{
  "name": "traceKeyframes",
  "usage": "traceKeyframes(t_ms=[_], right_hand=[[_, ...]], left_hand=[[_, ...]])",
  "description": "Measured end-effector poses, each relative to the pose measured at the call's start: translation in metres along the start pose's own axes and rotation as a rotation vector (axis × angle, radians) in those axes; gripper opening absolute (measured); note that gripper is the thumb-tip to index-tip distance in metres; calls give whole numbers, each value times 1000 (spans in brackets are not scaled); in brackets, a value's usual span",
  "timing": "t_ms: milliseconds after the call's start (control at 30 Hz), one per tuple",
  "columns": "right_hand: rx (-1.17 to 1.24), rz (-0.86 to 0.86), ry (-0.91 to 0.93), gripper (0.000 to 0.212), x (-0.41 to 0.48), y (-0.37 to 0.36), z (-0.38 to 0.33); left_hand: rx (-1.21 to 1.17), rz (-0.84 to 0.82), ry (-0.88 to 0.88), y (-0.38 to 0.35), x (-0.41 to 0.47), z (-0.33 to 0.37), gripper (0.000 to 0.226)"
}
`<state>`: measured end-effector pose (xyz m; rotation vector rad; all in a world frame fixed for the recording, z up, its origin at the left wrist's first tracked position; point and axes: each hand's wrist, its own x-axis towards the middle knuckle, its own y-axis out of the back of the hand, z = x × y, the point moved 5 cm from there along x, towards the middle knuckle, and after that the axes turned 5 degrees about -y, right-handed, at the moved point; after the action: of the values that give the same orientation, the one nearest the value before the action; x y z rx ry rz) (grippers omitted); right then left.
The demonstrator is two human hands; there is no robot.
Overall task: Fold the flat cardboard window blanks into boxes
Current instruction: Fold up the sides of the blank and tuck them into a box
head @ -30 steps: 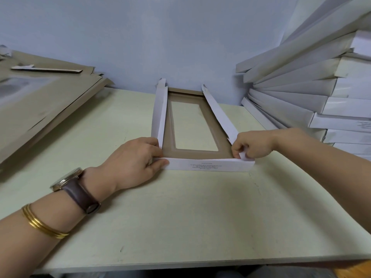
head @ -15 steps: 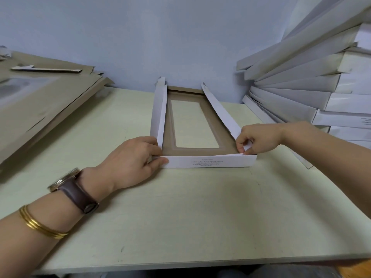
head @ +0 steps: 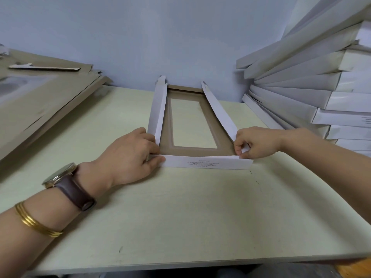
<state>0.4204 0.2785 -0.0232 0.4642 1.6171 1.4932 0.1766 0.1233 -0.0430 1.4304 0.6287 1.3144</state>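
Note:
A cardboard window blank [head: 224,151] lies in the middle of the table, brown inside with a clear rectangular window and white outer faces. Its two long side walls stand up, and the near end wall [head: 204,163], with small print on it, is raised. My left hand [head: 132,153] grips the near left corner, thumb against the end wall and fingers on the left side wall. My right hand [head: 255,144] pinches the corner tab at the near right corner between thumb and fingers.
A pile of flat brown blanks [head: 40,105] lies on the left side of the table [head: 180,217]. Several folded white boxes [head: 313,89] are stacked at the right, leaning against the wall. The blue wall stands just behind the blank.
My right hand has shifted a little up and back at the near right corner, working the tab. The near end wall stands straighter. My left hand has stayed on the left corner.

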Motion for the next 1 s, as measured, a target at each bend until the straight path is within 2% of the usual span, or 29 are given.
traceKeyframes(t_ms=[233, 467, 733, 1000], right_hand=[[150, 76, -157, 32, 8, -1, 7], [255, 89, -203, 2, 10, -1, 9], [287, 47, -213, 20, 5, 1, 11], [302, 18, -208, 17, 1, 1, 8]], left_hand=[[-38, 2, 13, -1, -1, -1, 33], [-26, -6, 9, -1, -1, -1, 35], [-24, -3, 10, -2, -2, -3, 34], [-36, 17, 7, -2, -2, -2, 32]])
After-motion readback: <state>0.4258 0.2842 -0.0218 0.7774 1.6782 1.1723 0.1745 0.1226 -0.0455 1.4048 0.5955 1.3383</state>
